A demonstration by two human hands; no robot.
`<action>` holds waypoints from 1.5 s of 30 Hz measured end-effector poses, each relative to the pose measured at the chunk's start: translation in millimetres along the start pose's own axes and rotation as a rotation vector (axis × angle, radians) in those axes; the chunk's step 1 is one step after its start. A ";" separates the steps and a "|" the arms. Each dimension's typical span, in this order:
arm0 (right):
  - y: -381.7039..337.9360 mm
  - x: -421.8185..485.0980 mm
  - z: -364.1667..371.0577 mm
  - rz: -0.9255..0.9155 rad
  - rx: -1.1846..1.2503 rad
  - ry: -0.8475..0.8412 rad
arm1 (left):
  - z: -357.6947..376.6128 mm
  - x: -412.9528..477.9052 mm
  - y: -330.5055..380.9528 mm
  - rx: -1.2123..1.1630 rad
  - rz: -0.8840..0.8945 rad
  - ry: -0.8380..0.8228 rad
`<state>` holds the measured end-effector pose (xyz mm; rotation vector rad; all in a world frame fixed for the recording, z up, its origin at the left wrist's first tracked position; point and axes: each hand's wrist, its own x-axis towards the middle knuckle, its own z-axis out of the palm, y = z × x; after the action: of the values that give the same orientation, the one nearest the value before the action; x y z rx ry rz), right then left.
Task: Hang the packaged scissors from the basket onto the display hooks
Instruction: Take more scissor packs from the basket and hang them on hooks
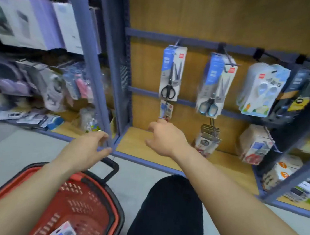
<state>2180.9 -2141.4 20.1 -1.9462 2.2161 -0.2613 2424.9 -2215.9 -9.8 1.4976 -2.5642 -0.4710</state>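
**Reaching up at the scissors shelf**

The right hand (164,137) was stretched up to a small pack (166,110) that hung on the wooden back wall. Its fingertips were at the bottom edge of that pack. The picture was too blurry to tell if they pinched it or only touched it.

The small pack hung right under a pack of black scissors (172,74) on a hook. Beside that, a pack of blue scissors (214,85) hung on the next hook (230,63). More packs hung farther to the right.

The left hand (99,142) was lower down, next to the blue post (105,75) of the shelf. Its fingers were loosely bent and spread, and it held nothing.

The red basket (86,205) sat on the floor under the left arm. One flat pack (63,233) lay inside it, too blurry to tell what was in it. A knee in black trousers (170,212) was beside the basket.
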 end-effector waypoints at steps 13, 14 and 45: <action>-224.8 -18.8 194.4 -0.442 -0.073 -0.539 | 134.1 -219.3 -219.1 -0.163 -0.531 -0.244; -226.5 -20.1 210.9 -0.431 -0.081 -0.587 | 149.2 -222.0 -226.4 -0.192 -0.570 -0.275; -183.3 28.7 342.8 -0.042 0.114 -0.879 | 334.2 -137.3 -234.9 -0.788 -1.165 -0.169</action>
<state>2438.8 -2197.7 -266.6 -1.5921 1.5372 0.3887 2596.6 -2137.8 -397.3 2.3788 -0.9834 -1.4978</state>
